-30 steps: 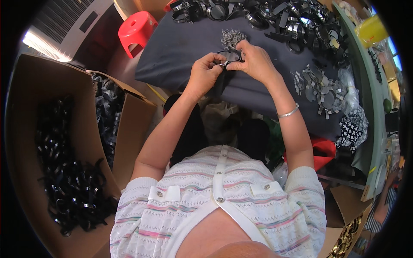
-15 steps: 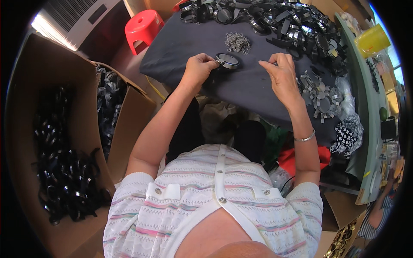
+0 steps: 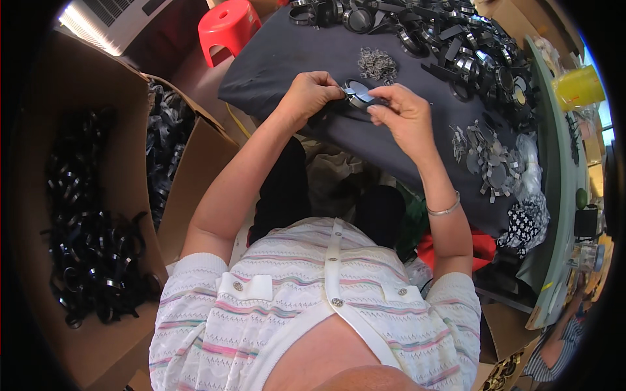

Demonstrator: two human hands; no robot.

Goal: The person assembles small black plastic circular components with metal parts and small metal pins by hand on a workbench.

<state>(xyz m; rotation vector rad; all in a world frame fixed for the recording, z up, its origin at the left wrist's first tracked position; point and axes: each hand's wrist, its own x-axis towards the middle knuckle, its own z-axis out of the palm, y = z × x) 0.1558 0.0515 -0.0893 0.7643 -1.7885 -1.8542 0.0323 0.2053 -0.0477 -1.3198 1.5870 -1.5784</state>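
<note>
A round watch (image 3: 359, 89) with a shiny metal rim is held just above the dark grey cloth, its face catching pale light. My left hand (image 3: 312, 96) pinches its left edge between thumb and fingers. Close against its right side, my right hand (image 3: 405, 117) has thumb and fingertips drawn together on a small dark piece, too hidden to name. Beyond the watch lies a heap of small metal wire clasps (image 3: 377, 64). Grey round pieces with tabs (image 3: 494, 163) are scattered to the right of my right hand.
Black-strapped watches (image 3: 456, 45) pile across the far right of the cloth-covered table (image 3: 274, 72). On the left stand open cartons (image 3: 202, 146) holding black straps (image 3: 107, 260). A red stool (image 3: 228, 26) is at far left; a yellow roll (image 3: 579, 88) sits at far right.
My right hand has moved left to the watch. The watch has shifted slightly right and tilted, so its face now reflects light. The whole view has turned slightly.
</note>
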